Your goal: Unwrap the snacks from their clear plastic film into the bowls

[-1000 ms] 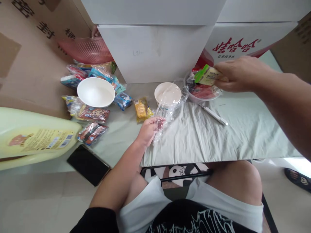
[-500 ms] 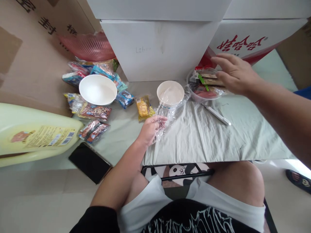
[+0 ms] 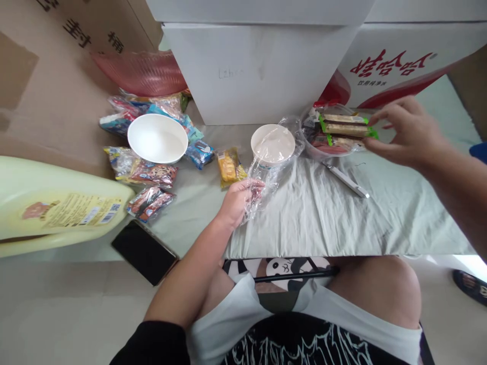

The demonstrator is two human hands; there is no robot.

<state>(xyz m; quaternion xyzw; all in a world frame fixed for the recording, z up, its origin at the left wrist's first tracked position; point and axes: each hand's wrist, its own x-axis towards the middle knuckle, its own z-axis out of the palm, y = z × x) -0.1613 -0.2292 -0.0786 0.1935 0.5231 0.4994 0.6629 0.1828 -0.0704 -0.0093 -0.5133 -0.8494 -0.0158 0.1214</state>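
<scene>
My left hand [image 3: 240, 202] is closed on a crumpled sheet of clear plastic film [image 3: 266, 175]. The film stretches over the front of a small white paper bowl [image 3: 273, 143]. At the right, my right hand [image 3: 405, 133] hovers with thumb and fingers apart beside a clear round tub [image 3: 317, 151]. Wafer-like bars in clear wrappers with green ends [image 3: 345, 124] lie in that tub with other packets. The fingertips are close to the bars' right ends; whether they touch is unclear. A slim silver-white knife or cutter [image 3: 347, 180] lies in front of the tub.
A yellow snack packet [image 3: 229, 167] and a larger white bowl [image 3: 158, 138] among several packets are to the left. A phone [image 3: 144, 252] overhangs the table's front edge beside a pale yellow jug [image 3: 64, 208]. White boxes [image 3: 262, 71] stand behind.
My right hand has moved right and slightly down, uncovering the green-ended bars in the tub. My left hand keeps its hold on the film. The whole view has shifted slightly.
</scene>
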